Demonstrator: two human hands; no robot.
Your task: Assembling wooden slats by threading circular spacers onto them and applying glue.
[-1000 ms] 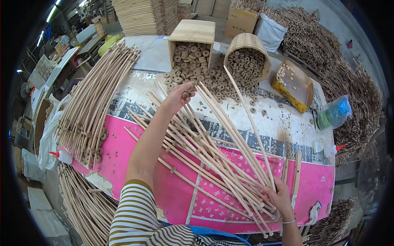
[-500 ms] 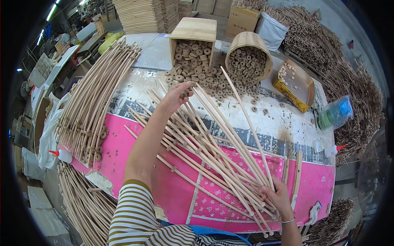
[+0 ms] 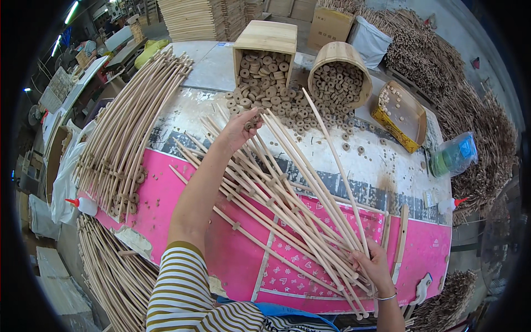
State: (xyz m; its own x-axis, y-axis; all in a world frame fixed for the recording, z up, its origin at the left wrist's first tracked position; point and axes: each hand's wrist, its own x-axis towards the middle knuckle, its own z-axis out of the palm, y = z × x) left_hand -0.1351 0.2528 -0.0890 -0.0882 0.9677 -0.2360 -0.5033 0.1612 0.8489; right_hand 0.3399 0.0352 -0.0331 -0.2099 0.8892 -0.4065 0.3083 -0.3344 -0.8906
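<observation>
- The pink-and-white table (image 3: 426, 238) sits slightly differently in our view, a small shift of the head camera rather than any rearranging of the work.
- The thick bundle of rods (image 3: 133, 127) at our left lies as it did, with wooden discs around the rods near the lower ends.
- In the middle, the loose rods (image 3: 301, 221) lie crossed over the pink covering, several with discs around them, and we see no change among them.
- The held rods (image 3: 316, 185) fan up and away from us; their upper ends have barely moved, so the work seems to stand at the same point.
- The square wooden box (image 3: 265, 36) and the round wooden tub (image 3: 343, 52) lie on their sides, discs spilling out between us and them.
- Our right hand (image 3: 375, 266) remains curled around the lower rod ends; we cannot count how many it grips.
- Our left hand (image 3: 238, 134) keeps its fingers drawn in narrow, holding a few discs.
- Those small brown discs (image 3: 249, 126) are just beside the rod tips; we cannot tell whether one is already on.
</observation>
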